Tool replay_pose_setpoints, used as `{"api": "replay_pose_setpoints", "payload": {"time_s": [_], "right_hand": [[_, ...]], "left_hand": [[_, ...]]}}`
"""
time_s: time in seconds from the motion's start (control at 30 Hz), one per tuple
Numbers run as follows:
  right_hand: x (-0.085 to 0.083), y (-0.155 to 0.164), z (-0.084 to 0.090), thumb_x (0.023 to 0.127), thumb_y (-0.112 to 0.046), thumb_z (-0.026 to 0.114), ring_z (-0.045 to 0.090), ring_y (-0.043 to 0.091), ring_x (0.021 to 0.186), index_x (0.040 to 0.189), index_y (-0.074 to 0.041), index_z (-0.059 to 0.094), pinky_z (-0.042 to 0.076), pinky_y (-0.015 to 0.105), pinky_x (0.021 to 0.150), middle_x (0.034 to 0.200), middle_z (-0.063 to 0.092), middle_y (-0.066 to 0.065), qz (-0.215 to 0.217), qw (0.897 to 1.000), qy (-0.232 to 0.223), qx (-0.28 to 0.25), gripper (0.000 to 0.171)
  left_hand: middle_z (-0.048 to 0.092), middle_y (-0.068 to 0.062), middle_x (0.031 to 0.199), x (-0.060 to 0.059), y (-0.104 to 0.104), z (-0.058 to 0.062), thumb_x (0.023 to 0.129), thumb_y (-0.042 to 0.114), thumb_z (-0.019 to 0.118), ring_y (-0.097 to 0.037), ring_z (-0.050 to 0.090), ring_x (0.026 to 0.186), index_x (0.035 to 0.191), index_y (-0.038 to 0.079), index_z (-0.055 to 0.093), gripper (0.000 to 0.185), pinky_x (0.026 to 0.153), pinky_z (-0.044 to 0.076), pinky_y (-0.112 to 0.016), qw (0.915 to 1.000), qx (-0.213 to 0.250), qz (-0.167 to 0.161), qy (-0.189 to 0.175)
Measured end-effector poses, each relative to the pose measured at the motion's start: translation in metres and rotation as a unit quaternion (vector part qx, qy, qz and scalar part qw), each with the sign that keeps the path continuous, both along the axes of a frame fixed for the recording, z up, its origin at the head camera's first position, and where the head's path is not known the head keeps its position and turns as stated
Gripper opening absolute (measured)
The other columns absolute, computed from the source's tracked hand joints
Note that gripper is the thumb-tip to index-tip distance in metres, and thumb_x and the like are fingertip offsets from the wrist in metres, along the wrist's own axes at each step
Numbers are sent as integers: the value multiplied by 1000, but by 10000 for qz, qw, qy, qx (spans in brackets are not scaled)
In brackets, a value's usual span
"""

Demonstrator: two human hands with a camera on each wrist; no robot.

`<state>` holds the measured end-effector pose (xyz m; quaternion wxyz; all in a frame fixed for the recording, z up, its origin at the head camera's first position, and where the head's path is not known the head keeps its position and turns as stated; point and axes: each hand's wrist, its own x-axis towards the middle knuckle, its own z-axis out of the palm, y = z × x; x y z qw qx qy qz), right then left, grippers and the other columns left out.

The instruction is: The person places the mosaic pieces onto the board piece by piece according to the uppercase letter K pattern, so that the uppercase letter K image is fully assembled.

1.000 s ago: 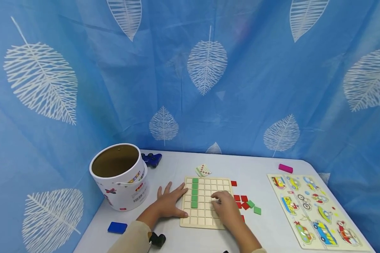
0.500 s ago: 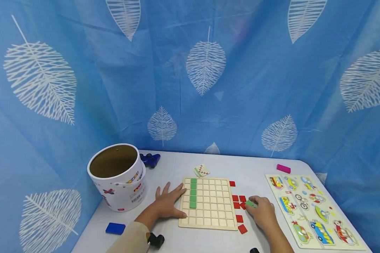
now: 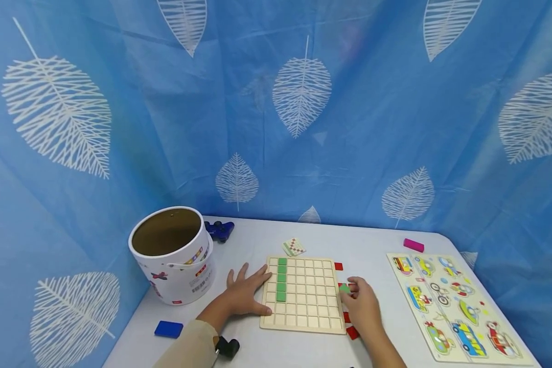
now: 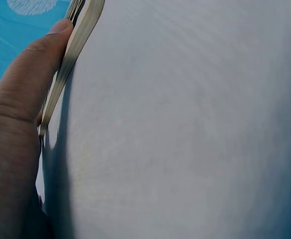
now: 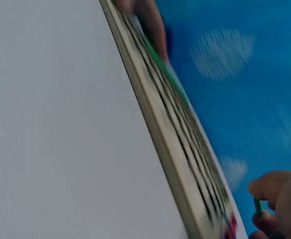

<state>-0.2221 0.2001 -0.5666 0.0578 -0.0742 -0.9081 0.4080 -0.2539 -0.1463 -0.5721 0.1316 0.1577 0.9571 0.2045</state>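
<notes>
Blue leaf-print curtains round grey table; right hand fingers pinching green tile; left hand flat

The grid board is pale unfinished wood, matt, its edge showing layered plies in the wrist views. The green tile looks painted, smooth. The table is matt grey-white. The tub is printed cardboard, the backdrop thin cloth.
</notes>
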Motion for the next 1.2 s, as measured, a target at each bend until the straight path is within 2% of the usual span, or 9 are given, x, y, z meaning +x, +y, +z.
{"api": "replay_pose_setpoints", "payload": {"time_s": [0.13, 0.23, 0.33, 0.47, 0.73, 0.83, 0.97, 1.03, 1.2], "right_hand": [[11, -63, 4, 89, -15, 82, 63, 14, 95, 105, -16, 72, 55, 34, 84, 101, 69, -4, 1089, 9934, 323, 123, 19], [17, -99, 1, 86, -18, 84, 58, 8, 89, 93, -22, 71, 53, 32, 78, 95, 66, -11, 1969, 9787, 335, 477, 15], [19, -118, -3, 84, -20, 86, 54, 8, 83, 88, -24, 72, 48, 32, 72, 89, 63, -13, 2384, 9661, 336, 928, 15], [20, -125, -6, 82, -23, 88, 50, 8, 79, 86, -27, 74, 44, 30, 68, 86, 59, -12, 2369, 9614, 477, 1318, 15], [22, -127, -1, 80, -19, 87, 47, 8, 74, 87, -25, 77, 40, 28, 63, 79, 57, -12, 2249, 9627, 666, 1350, 13], [22, -127, -2, 80, -18, 85, 46, 8, 73, 80, -25, 74, 40, 28, 63, 76, 55, -13, 2145, 9659, 542, 1343, 13], [20, -129, -4, 80, -16, 83, 45, 9, 70, 70, -27, 66, 37, 27, 61, 72, 52, -12, 2080, 9688, 430, 1276, 22], [19, -128, -4, 79, -16, 82, 44, 9, 71, 70, -27, 66, 36, 27, 62, 73, 52, -12, 2132, 9692, 416, 1158, 22], [15, -104, 1, 87, -18, 80, 54, 7, 83, 86, -24, 74, 48, 27, 72, 90, 60, -11, 2117, 9758, 374, 399, 9]], "left_hand": [[23, 7, 175, 0, 1, -1, 67, 86, 76, -50, 2, 160, 162, 36, 39, 114, 117, -7, -81, 10000, -44, -31, 68], [24, 6, 175, 0, 1, -2, 68, 86, 75, -50, 4, 160, 162, 35, 39, 113, 117, -5, -82, 9999, -88, -57, 110], [23, 6, 175, 0, 2, -4, 68, 87, 73, -50, 5, 160, 162, 35, 38, 113, 117, -4, -82, 9998, -135, -83, 97], [23, 7, 175, 1, 2, -4, 68, 87, 73, -51, 5, 160, 162, 35, 39, 113, 116, -5, -82, 9998, -180, -84, 92], [24, 6, 175, 1, 0, 0, 69, 88, 73, -51, 6, 160, 162, 35, 39, 113, 116, -4, -83, 9997, -200, -95, 114], [23, 7, 175, 1, 0, -2, 68, 89, 72, -51, 5, 160, 163, 36, 38, 113, 117, -4, -82, 9997, -212, -81, 81], [23, 8, 175, 0, -1, -4, 67, 89, 73, -50, 4, 160, 162, 36, 39, 114, 117, -6, -82, 9998, -188, -6, 69], [24, 8, 175, 0, -1, -4, 67, 88, 73, -51, 5, 160, 162, 36, 39, 113, 116, -6, -82, 9998, -170, -15, 99], [24, 7, 175, -1, 0, -2, 68, 88, 73, -51, 5, 160, 162, 37, 38, 113, 116, -5, -83, 9997, -169, -96, 167]]}}
